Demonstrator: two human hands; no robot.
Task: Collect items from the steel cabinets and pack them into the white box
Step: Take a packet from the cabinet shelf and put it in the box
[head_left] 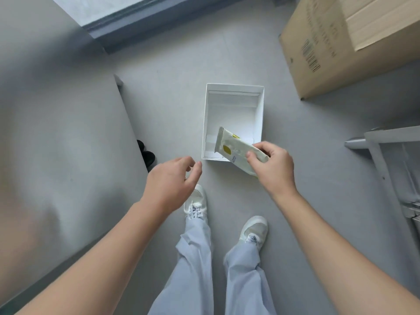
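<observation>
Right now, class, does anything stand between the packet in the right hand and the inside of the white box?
Nothing visible does. The right hand pinches the packet over the near right corner of the white box, which is open. The left hand is apart, left of it.

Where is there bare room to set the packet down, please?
Inside the white box the far half is bare; the packet in the right hand crowds its near edge. The floor between box and cardboard carton is free too.
</observation>
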